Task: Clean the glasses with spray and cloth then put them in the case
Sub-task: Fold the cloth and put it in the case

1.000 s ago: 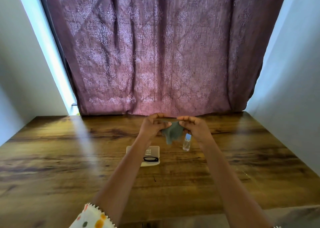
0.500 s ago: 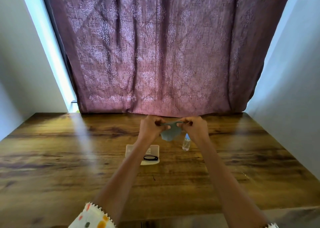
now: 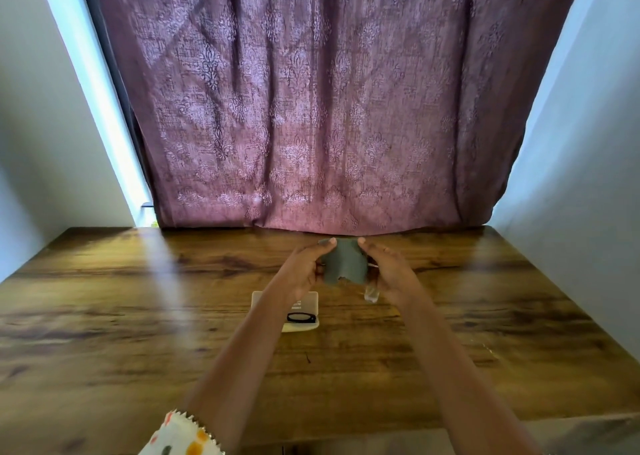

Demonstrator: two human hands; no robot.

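— Since a second ago: cloth (image 3: 344,262) opened out from a bunch, now spread flat between both hands.

— Grip?

— My left hand (image 3: 302,272) and right hand (image 3: 389,274) each pinch a top edge. Glasses (image 3: 302,317) lie on the case (image 3: 300,311) on the desk (image 3: 104,316), below my left wrist, long axis left-right. Left is nearer. Spray bottle (image 3: 371,293) stands under my right.
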